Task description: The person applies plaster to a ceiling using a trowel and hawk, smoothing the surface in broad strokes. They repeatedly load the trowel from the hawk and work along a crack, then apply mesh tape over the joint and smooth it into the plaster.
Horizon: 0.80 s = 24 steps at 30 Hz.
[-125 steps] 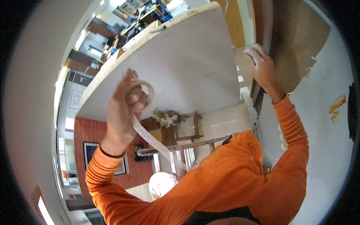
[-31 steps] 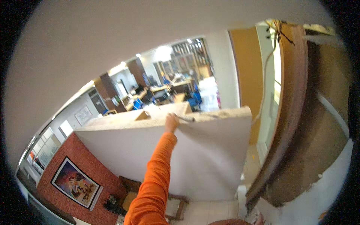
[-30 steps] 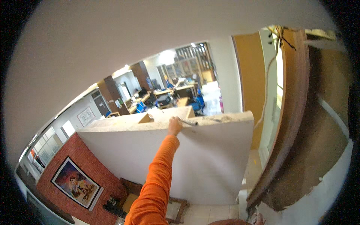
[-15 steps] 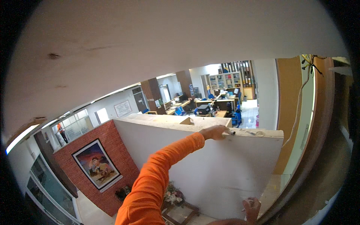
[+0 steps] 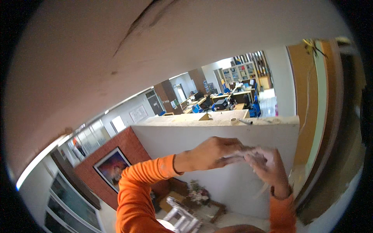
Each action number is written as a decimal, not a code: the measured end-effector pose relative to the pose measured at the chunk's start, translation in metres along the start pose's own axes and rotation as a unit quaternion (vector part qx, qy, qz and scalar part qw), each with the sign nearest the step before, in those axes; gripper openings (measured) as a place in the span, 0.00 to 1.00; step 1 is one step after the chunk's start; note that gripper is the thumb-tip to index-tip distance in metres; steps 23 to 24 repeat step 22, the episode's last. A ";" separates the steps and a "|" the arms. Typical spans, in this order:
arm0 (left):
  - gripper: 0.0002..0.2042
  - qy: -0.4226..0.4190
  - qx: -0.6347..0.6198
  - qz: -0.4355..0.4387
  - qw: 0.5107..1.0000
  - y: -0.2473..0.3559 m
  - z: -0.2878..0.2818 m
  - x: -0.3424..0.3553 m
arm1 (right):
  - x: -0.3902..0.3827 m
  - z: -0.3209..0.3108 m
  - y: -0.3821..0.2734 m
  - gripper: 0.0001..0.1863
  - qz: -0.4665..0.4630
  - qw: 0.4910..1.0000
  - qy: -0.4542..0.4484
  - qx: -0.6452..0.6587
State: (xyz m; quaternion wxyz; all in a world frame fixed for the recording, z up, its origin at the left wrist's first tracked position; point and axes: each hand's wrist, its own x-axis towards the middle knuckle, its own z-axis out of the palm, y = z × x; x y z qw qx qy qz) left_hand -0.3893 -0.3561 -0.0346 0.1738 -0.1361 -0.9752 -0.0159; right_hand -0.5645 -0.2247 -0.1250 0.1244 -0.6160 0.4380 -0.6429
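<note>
My left hand [image 5: 215,152] and my right hand [image 5: 271,167] meet in front of the white partition wall [image 5: 178,141], just below its top. The left fingers are bent together and reach toward the right hand. Whitish, powdery smears cover the fingers and palm of the right hand, which curl inward. What lies between the two hands is blurred, and I cannot make it out. On the partition's top ledge, above my hands, lie a small pale ring-shaped piece [image 5: 234,120] and a short grey stick-like piece [image 5: 245,122].
A pale ceiling surface [image 5: 155,70] hangs low overhead. Yellow and black wires [image 5: 312,46] dangle at the right. Below stand a white-stained stepladder [image 5: 180,217] and a flower arrangement [image 5: 199,193]. A framed picture [image 5: 112,167] hangs on the brick-red wall. Office desks [image 5: 233,103] stand beyond.
My left hand has left the partition's ledge, and the grey piece stays there. My right hand has risen from low at the right, and both hands are now together. The view has tilted and shifted.
</note>
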 end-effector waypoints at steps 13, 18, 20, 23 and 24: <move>0.06 0.264 0.001 0.007 0.964 0.057 -0.087 -0.037 | 0.042 0.006 -0.089 0.13 -0.412 0.902 0.066 -0.110; 0.14 0.401 -0.008 0.034 0.915 0.057 -0.104 -0.038 | 0.064 -0.005 -0.125 0.09 -0.493 0.848 0.109 -0.158; 0.14 0.461 -0.059 0.035 0.885 0.056 -0.110 -0.038 | 0.068 -0.012 -0.145 0.08 -0.525 0.815 0.141 -0.202; 0.16 0.537 -0.051 0.041 0.841 0.053 -0.117 -0.039 | 0.067 -0.012 -0.156 0.08 -0.528 0.805 0.150 -0.224; 0.16 0.537 -0.051 0.041 0.841 0.053 -0.117 -0.039 | 0.067 -0.012 -0.156 0.08 -0.528 0.805 0.150 -0.224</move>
